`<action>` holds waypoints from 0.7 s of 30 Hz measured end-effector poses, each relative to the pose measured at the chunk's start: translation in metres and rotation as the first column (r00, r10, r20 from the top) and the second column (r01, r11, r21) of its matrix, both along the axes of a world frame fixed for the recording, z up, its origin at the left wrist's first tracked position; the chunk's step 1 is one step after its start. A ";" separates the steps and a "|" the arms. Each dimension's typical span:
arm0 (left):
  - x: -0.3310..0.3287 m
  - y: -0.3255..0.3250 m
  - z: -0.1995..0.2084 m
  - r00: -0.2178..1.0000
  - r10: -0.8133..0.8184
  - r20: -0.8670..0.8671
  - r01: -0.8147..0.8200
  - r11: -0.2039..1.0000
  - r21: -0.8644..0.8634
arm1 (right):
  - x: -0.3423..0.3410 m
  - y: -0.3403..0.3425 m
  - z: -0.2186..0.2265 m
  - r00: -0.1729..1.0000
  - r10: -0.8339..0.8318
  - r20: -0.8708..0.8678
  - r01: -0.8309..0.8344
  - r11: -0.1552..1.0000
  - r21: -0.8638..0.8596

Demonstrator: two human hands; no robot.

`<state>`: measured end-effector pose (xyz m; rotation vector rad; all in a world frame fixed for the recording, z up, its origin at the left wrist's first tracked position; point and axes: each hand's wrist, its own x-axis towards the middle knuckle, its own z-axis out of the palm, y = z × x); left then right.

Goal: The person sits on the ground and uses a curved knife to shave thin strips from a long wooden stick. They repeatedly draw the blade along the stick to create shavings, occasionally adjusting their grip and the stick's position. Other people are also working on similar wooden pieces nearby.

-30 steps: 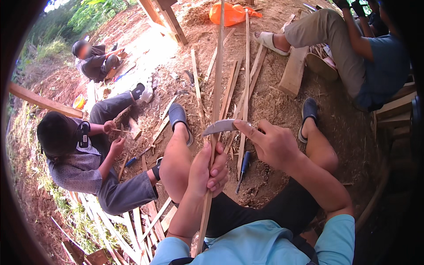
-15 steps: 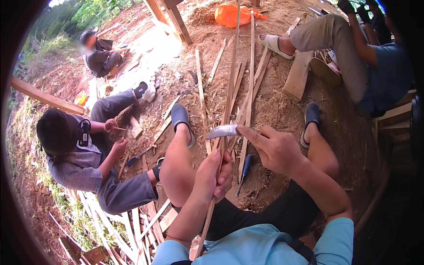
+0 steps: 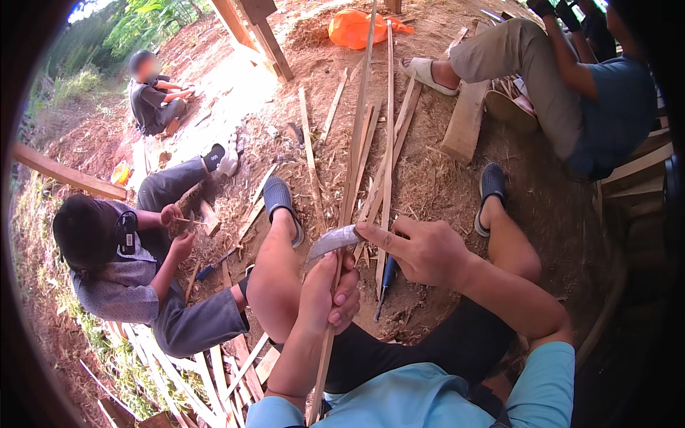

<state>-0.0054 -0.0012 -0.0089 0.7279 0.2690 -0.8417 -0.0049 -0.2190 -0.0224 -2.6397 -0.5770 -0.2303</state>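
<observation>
A long, thin wooden strip [image 3: 322, 367] runs from beside my body out over the ground in front of me. My left hand [image 3: 330, 294] is closed around it, thumb uppermost. In my right hand [image 3: 435, 253] is a knife with a short curved metal blade [image 3: 334, 241]; its handle is hidden in my fingers. The index finger stretches along toward the blade. The blade lies across the strip just beyond my left thumb, close against the thumb tip.
A blue-handled tool [image 3: 387, 278] lies between my feet. Wooden strips [image 3: 310, 153] and shavings cover the ground ahead. One person [image 3: 118, 264] sits at left, another [image 3: 564, 93] at far right. An orange bag [image 3: 360, 30] and a wooden block [image 3: 467, 125] lie farther off.
The knife has come toward me along the strip, and its blade is now nearer my left thumb. My left hand keeps its grip. The whole view has shifted slightly.
</observation>
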 end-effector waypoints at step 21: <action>0.000 -0.007 0.002 0.999 -0.039 -0.005 0.039 0.992 0.117 | -0.005 0.007 -0.027 0.998 -0.003 0.060 0.003 1.000 0.011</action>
